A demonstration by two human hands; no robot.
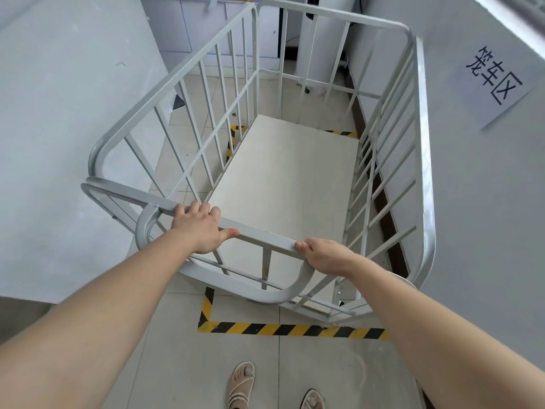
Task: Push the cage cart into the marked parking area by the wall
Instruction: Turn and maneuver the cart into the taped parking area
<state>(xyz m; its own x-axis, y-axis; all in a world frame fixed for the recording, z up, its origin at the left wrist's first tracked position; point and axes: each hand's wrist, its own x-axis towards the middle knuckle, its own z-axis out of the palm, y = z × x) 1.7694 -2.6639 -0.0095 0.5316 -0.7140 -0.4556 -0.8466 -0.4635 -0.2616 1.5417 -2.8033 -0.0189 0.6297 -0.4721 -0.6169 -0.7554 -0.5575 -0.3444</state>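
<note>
A grey metal cage cart (pixel 421 149) with barred sides and a pale floor board stands right in front of me, its right side close along the wall. My left hand (pixel 202 227) grips the near top rail, fingers wrapped over it. Further right on the same rail, my right hand (pixel 327 255) holds near the curved handle. Yellow-and-black floor tape (pixel 283 329) marks a rectangle; its near strip lies on the floor just behind the cart's near end, and other strips show through the bars at the far end and left side.
A paper sign with black characters (pixel 495 76) hangs on the right wall. A pale wall panel (pixel 65 143) rises on the left. Cabinets (pixel 191 28) and a white column (pixel 321 39) stand beyond the cart. My sandalled feet (pixel 241 385) are on the tiled floor.
</note>
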